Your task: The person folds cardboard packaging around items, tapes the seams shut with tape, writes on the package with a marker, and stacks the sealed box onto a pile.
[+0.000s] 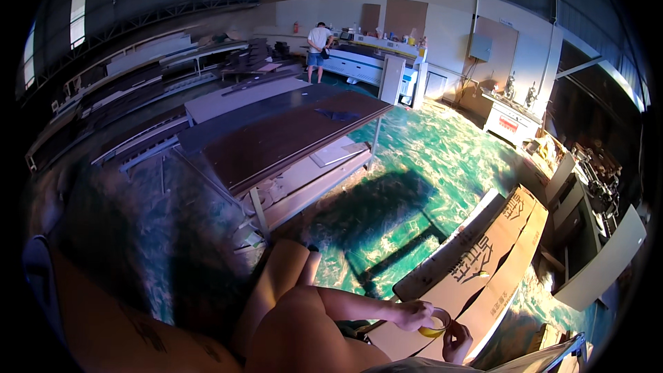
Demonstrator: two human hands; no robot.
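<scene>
Left grip (414, 316): narrow, fingers pinched on the left side of a tape roll (435, 332). Right grip (457, 342): fingers bent up at the roll's right edge; couldn't tell whether they were closed on it. Roll was a hollow ring, smooth, yellow along the lower side, tilted so the hole showed. It sat between the two grips, left one just up and to its left, right one just down and to its right, in front of the cardboard in view.

Cardboard (483, 273): long, flat, matte brown, dark printing, a ragged dark slit running lengthwise. A pale strip showed along its far left edge. Floor (421, 135) around it was green with pale marbled streaks, sunlit in patches, dark shadow across the middle.

Further out, left: worktop (276, 139), dark brown smooth flat sheet on a metal frame, pale boards (338, 153) underneath. Right side: pale smooth panel (608, 262), standing tilted, edges bowed in the view. Far back: person (319, 40) in pale top and blue shorts, standing beside a long white-and-blue machine (349, 67). Grey metal box (480, 48) hung on the wall.
</scene>
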